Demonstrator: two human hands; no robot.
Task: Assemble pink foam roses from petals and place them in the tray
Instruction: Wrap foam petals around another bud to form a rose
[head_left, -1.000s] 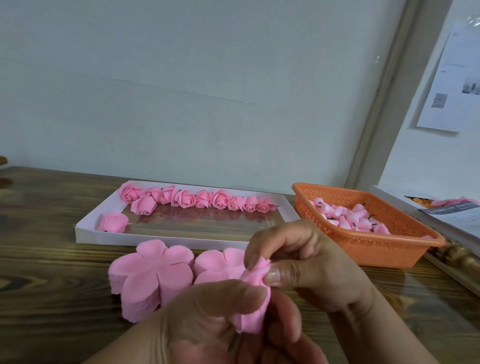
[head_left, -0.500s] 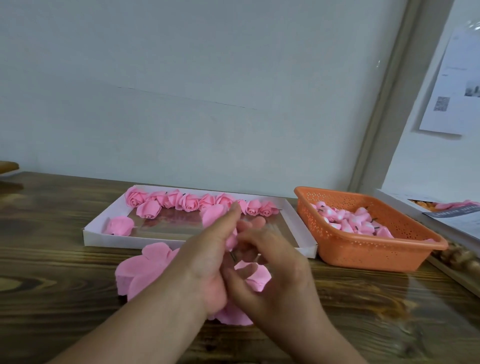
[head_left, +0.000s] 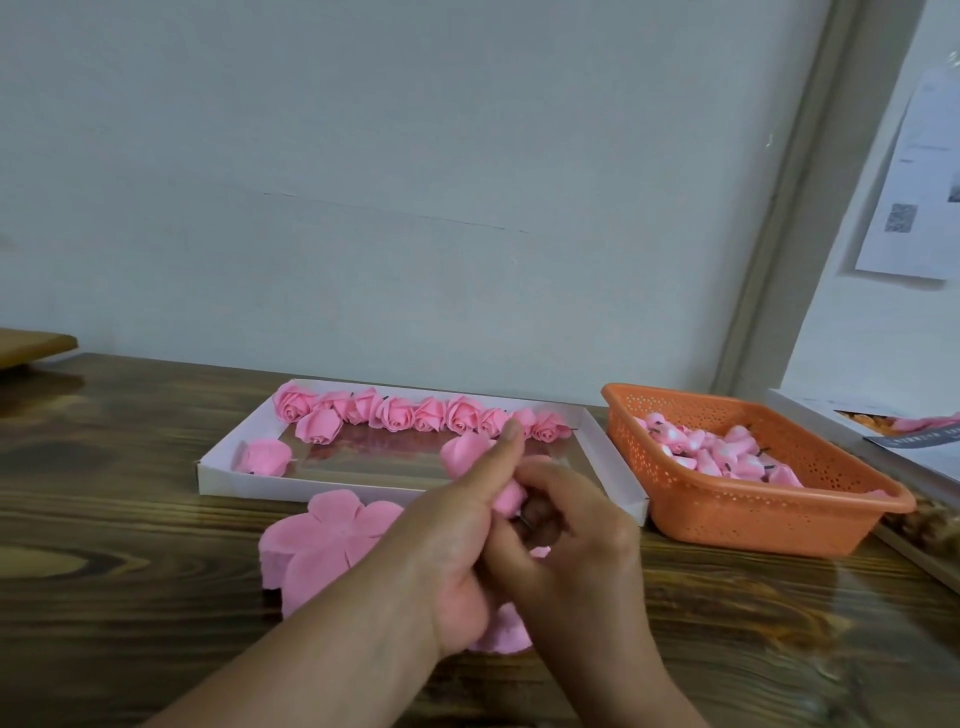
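Both hands meet over the table's front middle, just before the white tray (head_left: 218, 470). My left hand (head_left: 457, 540) and my right hand (head_left: 566, 540) together hold a pink foam rose (head_left: 467, 452), whose petals stick up above my left thumb; my fingers are curled round its lower part. A row of finished pink roses (head_left: 395, 413) lines the tray's far side, and one more rose (head_left: 266, 457) lies at its left end. A stack of flat pink flower-shaped petals (head_left: 322, 535) lies on the table left of my hands; a second stack (head_left: 501, 631) shows beneath them.
An orange perforated basket (head_left: 753, 509) with several pink-and-white rose cores (head_left: 711, 449) stands to the right of the tray. Papers and a box (head_left: 909, 436) lie at the far right edge. The wall rises directly behind the wooden table (head_left: 104, 519).
My hands moved forward from close to the camera toward the tray with the rose. Between half a second ago and now they barely shifted.
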